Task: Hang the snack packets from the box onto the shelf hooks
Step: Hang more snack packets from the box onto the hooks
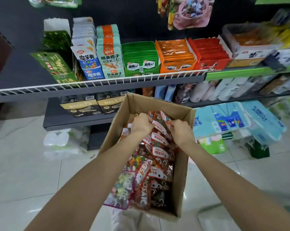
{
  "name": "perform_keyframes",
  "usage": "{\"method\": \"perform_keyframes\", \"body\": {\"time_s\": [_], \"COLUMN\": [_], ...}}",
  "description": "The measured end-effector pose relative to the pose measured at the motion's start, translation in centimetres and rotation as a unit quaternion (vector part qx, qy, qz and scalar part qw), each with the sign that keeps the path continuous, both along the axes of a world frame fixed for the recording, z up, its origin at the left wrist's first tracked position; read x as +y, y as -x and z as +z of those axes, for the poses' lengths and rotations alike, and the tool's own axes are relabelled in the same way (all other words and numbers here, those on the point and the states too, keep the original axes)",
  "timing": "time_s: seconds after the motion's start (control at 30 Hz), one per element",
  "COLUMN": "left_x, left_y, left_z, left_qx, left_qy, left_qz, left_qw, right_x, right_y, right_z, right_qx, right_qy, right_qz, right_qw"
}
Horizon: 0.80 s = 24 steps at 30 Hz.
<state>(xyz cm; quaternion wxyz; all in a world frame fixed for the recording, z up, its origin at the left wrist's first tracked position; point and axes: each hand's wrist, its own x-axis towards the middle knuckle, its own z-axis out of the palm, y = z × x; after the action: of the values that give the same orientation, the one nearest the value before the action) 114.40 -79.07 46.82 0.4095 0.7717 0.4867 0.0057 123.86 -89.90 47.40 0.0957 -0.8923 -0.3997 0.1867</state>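
An open cardboard box (182, 172) stands on the floor in front of the shelves, filled with several snack packets (157, 164) in clear bags with red and white header cards. My left hand (141, 123) and my right hand (181, 130) are both inside the far end of the box. Together they grip a bunch of red-headed snack packets (161, 121), the left hand on its left side and the right hand on its right side. Hanging packets (191, 12) show at the top against the dark back panel; the hooks themselves are hidden.
A shelf with a white wire rail (97, 83) holds upright snack boxes (141, 59). Lower shelves carry black and gold boxes (89, 105) and bottles. Light blue tissue packs (232, 120) lie on the floor to the right, white packs (64, 142) to the left.
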Motion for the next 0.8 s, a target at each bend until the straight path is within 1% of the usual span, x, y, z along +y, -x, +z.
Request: {"method": "perform_keyframes", "body": {"time_s": [0.07, 0.13, 0.2, 0.27, 0.33, 0.43, 0.53, 0.67, 0.73, 0.8], "left_x": [0.1, 0.3, 0.8, 1.6, 2.1, 2.7, 3.3, 4.8, 6.1, 7.8], "left_y": [-0.2, -0.2, 0.0, 0.5, 1.3, 2.4, 3.5, 5.8, 7.6, 9.6], "left_z": [0.4, 1.0, 1.8, 2.6, 4.2, 7.0, 10.2, 14.1, 15.7, 17.0], "left_qx": [-0.006, -0.031, -0.056, -0.083, -0.097, -0.13, -0.152, -0.16, -0.16, -0.173], "left_qy": [0.007, 0.025, 0.033, 0.017, -0.033, -0.117, -0.191, -0.275, -0.294, -0.307], "left_qz": [0.02, 0.055, 0.096, 0.105, 0.075, 0.029, -0.001, -0.046, -0.034, -0.005], "left_qw": [1.0, 0.998, 0.993, 0.991, 0.992, 0.984, 0.97, 0.947, 0.942, 0.936], "right_x": [-0.3, -0.4, -0.4, -0.4, -0.1, 1.1, 3.1, 6.6, 8.5, 10.3], "right_y": [-0.7, -1.0, -1.0, -1.2, -1.1, -0.6, 0.4, 2.2, 3.6, 5.7], "right_z": [0.4, 0.9, 1.6, 2.6, 3.7, 6.0, 8.7, 12.2, 13.7, 15.4], "right_qx": [0.035, 0.06, 0.056, 0.048, 0.049, 0.047, 0.049, 0.081, 0.079, 0.053], "right_qy": [-0.048, -0.084, -0.118, -0.155, -0.206, -0.263, -0.303, -0.336, -0.343, -0.355], "right_qz": [-0.02, -0.039, -0.062, -0.078, -0.07, -0.03, -0.005, 0.007, 0.035, 0.068], "right_qw": [0.998, 0.994, 0.989, 0.984, 0.975, 0.963, 0.952, 0.938, 0.936, 0.931]}}
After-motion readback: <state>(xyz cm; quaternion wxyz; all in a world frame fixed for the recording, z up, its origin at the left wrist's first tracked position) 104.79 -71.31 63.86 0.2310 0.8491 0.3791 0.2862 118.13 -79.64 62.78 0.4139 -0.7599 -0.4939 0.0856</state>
